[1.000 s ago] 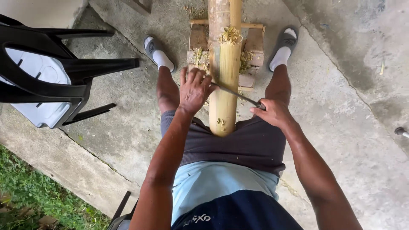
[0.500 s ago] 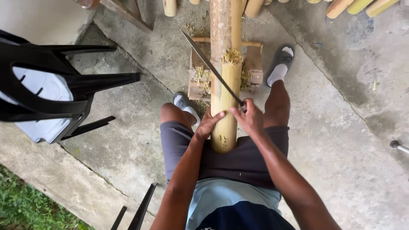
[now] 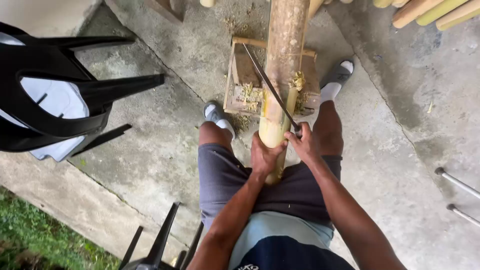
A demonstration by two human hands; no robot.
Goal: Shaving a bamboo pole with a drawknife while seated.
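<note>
A thick bamboo pole [image 3: 282, 65] lies between the person's legs, resting on a wooden frame [image 3: 240, 75] farther away. The left hand [image 3: 265, 156] wraps its fingers around the pole's near end. The right hand [image 3: 304, 145] grips a long knife [image 3: 270, 86], whose blade lies slanted across the pole.

Two hands on a bamboo pole and a long blade

The left hand [image 3: 265, 155] grips the thick bamboo pole [image 3: 282, 75] near its lower end, between the knees; the right hand [image 3: 305, 145] closes on the handle of a long knife [image 3: 270, 85] whose blade slants up across the pole. The pole rests on a small wooden stand [image 3: 240, 75] on the concrete floor [image 3: 400, 150], black plastic chairs [image 3: 55, 95] to the left
</note>
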